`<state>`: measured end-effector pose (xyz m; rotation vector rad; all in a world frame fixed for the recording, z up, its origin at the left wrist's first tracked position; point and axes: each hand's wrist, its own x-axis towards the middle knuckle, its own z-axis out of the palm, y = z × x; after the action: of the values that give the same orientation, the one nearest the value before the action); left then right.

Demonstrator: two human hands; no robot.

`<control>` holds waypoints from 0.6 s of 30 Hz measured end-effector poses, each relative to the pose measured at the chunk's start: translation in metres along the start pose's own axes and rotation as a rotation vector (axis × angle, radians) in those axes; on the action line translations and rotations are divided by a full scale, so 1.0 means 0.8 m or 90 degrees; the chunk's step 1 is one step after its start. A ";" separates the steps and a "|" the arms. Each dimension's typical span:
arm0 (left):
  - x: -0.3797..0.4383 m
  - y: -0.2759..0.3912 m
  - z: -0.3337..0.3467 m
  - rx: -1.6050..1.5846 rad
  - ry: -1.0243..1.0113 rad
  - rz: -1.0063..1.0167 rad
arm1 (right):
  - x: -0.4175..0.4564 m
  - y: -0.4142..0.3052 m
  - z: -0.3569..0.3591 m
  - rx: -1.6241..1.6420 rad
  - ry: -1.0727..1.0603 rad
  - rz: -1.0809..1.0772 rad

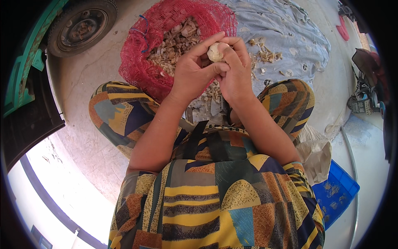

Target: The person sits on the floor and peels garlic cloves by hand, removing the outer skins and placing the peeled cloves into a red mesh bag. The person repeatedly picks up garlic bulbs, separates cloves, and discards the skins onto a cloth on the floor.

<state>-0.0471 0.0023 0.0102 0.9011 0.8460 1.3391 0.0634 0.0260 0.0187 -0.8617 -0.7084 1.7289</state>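
Note:
A pale garlic bulb (214,53) is held between my two hands, above the near right side of a red mesh sack (136,63). My left hand (194,63) grips it from the left, with fingers reaching over its far side. From the right, my right hand (238,59) presses a thumb against the bulb's face. Both thumbs lie close together, and the fingers hide part of the bulb. Below, the sack's mouth lies open, showing a heap of garlic bulbs and dry skins (174,43).
A patterned grey-blue cloth (289,34) lies at the far right, with dry garlic scraps (267,54) on it. A wheel (84,29) and green metal frame (23,74) stand at left. A blue plastic crate (335,193) and off-white sack (314,155) sit at right.

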 end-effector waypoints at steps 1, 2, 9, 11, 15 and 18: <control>0.000 0.001 0.001 0.013 0.006 -0.009 | 0.000 -0.001 0.000 0.005 0.004 0.003; 0.000 0.001 0.001 0.026 0.012 -0.018 | 0.000 -0.002 0.001 0.010 0.008 0.005; 0.002 -0.002 0.002 0.109 0.089 0.008 | 0.009 -0.006 -0.002 0.083 0.011 0.030; 0.004 0.004 -0.004 0.087 0.097 -0.021 | 0.006 -0.009 -0.001 0.066 -0.041 0.037; 0.002 0.007 -0.006 0.112 0.105 0.005 | 0.008 -0.008 -0.005 0.078 -0.094 0.039; 0.001 0.004 -0.003 0.158 0.092 0.071 | 0.011 -0.007 -0.009 0.093 -0.132 0.008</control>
<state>-0.0505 0.0029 0.0124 1.0652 1.1057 1.4294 0.0703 0.0366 0.0175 -0.5933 -0.7043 1.8736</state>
